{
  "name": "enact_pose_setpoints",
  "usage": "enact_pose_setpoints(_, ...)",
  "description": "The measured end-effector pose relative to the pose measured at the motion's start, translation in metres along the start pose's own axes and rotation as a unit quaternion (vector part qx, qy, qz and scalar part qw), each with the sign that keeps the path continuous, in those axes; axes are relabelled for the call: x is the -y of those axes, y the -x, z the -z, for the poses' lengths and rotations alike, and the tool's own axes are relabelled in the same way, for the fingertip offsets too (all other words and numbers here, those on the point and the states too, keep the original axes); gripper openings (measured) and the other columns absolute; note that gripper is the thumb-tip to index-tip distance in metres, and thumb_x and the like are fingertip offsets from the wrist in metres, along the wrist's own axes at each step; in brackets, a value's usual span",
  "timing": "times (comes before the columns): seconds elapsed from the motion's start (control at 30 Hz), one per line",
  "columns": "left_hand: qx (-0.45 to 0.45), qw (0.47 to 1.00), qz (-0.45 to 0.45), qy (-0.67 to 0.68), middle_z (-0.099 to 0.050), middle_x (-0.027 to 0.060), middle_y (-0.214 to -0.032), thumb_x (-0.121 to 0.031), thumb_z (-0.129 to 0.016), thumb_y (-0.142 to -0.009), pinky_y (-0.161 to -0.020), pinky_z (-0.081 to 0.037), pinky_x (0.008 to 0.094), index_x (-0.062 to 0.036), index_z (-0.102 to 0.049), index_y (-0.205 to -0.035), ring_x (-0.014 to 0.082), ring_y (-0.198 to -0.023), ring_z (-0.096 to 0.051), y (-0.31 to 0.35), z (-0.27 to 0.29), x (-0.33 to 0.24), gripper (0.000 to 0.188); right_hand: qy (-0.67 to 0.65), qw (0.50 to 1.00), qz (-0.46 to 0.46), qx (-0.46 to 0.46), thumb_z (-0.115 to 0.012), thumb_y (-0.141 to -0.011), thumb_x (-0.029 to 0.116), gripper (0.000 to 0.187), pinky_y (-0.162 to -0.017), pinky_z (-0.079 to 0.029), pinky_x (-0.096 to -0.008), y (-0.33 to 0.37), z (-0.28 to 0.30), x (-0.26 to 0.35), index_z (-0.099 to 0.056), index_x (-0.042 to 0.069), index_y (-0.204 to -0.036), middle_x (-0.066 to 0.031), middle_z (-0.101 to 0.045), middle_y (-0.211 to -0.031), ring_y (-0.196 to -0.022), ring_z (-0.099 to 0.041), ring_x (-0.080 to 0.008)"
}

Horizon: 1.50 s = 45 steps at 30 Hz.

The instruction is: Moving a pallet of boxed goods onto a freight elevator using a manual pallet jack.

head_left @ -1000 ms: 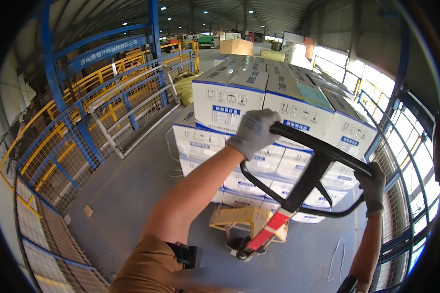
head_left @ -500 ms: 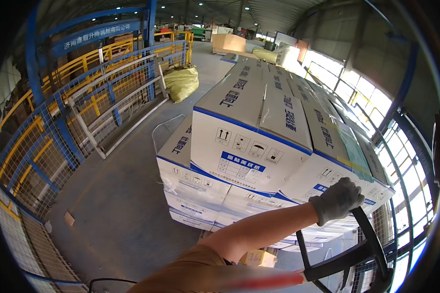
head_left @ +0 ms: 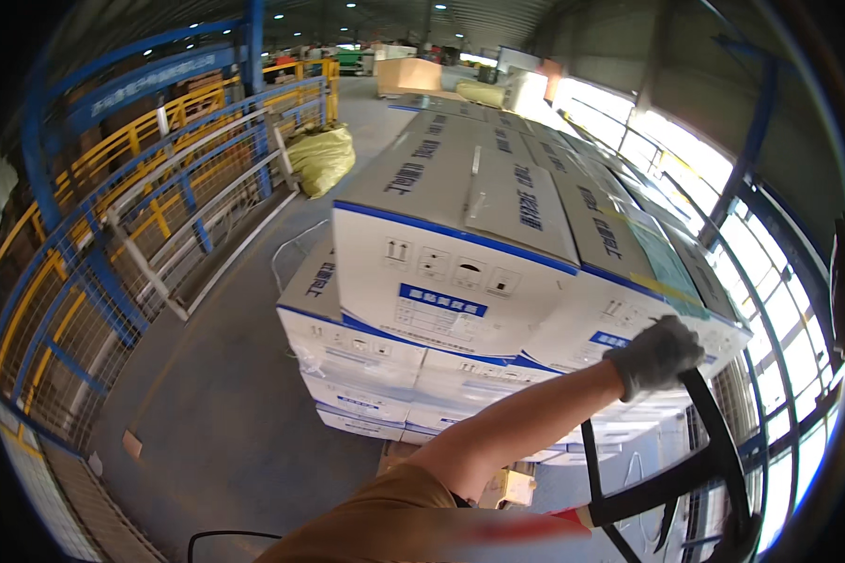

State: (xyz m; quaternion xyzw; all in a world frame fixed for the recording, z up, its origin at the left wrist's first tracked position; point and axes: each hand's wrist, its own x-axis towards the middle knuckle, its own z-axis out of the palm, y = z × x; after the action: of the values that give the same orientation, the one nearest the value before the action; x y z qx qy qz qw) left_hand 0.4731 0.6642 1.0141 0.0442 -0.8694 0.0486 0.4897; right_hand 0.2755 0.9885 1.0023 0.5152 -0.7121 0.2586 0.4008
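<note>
Head view: white-and-blue cartons (head_left: pixel 455 272) stacked in tiers, top flaps down, contents not visible; clear film on the lower tiers. Green sheet (head_left: pixel 667 258) on top, toward the stack's right edge. Off its left edge: loose strap (head_left: pixel 284 251) on the floor (head_left: pixel 225 375), yellow-green sack (head_left: pixel 321 161), pale metal frame (head_left: pixel 202 230) against blue-and-yellow fencing (head_left: pixel 150 155). Barred railing (head_left: pixel 770 347) close by the right edge. Black loop handle (head_left: pixel 721 432) at the stack's near right corner. Left hand (head_left: pixel 660 357), grey-gloved, forearm reaching across to the right, fingers wrapped around the handle's upper end. Right hand can't be made out; can't tell its fingers' state.
</note>
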Motion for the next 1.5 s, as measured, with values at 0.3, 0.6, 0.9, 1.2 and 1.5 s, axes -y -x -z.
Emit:
enact_pose_setpoints(0.3,-0.007,1.000,-0.007,0.000,-0.056,0.0057,-0.077,-0.029,-0.075,-0.063,-0.075,-0.043,0.0402,-0.0120,-0.055,-0.080,0.0263,-0.076,-0.057,-0.017,-0.017,0.040,0.031,-0.112,0.972,-0.206,0.003,-0.065,-0.079,0.007,0.013,-0.061,-0.040,-0.0255,-0.017,-0.028,0.001,-0.054,0.003,-0.085,-0.0001,-0.047,-0.071,-0.067,-0.043,-0.0099)
enact_pose_setpoints(0.6,-0.043,0.999,-0.023,-0.017,-0.053,0.0078,-0.076,-0.033,-0.075,-0.062,-0.072,-0.042,0.0407,-0.0102,-0.056,-0.082,0.0282,-0.074,-0.055,-0.032,-0.042,0.070,0.036,-0.084,0.962,-0.260,0.000,-0.064,-0.080,0.006,0.020,-0.071,-0.043,-0.0270,-0.025,-0.054,-0.024,-0.056,0.003,-0.097,-0.0030,-0.056,-0.082,-0.076,-0.051,-0.0113)
enact_pose_setpoints(0.9,-0.055,0.993,0.022,-0.100,-0.057,0.0080,-0.072,-0.032,-0.071,-0.069,-0.071,-0.045,0.0395,-0.0108,-0.057,-0.075,0.0272,-0.071,-0.058,-0.032,-0.053,0.108,0.027,-0.146,0.967,-0.206,-0.041,-0.062,-0.083,0.011,0.029,-0.083,-0.045,-0.0320,-0.053,-0.133,-0.043,-0.055,0.001,-0.109,-0.0096,-0.062,-0.096,-0.088,-0.059,-0.0194)
enact_pose_setpoints(1.2,-0.084,0.985,0.045,-0.143,-0.058,0.0094,-0.067,-0.029,-0.073,-0.065,-0.063,-0.046,0.0407,-0.0104,-0.056,-0.068,0.0306,-0.065,-0.059,-0.035,-0.077,0.134,0.025,-0.184,0.972,-0.148,0.016,-0.061,-0.081,0.010,0.021,-0.074,-0.046,-0.0318,-0.087,-0.172,-0.049,-0.054,0.002,-0.100,-0.0084,-0.060,-0.086,-0.079,-0.058,-0.0171)
enact_pose_setpoints(1.5,-0.093,0.987,0.048,-0.124,-0.059,0.0113,-0.069,-0.031,-0.069,-0.067,-0.065,-0.048,0.0409,-0.0097,-0.057,-0.069,0.0305,-0.066,-0.060,-0.064,-0.083,0.154,0.025,-0.180,0.974,-0.133,-0.030,-0.066,-0.081,0.016,0.015,-0.060,-0.042,-0.0243,-0.129,-0.171,-0.038,-0.056,0.006,-0.086,0.0000,-0.054,-0.071,-0.066,-0.049,-0.0080)
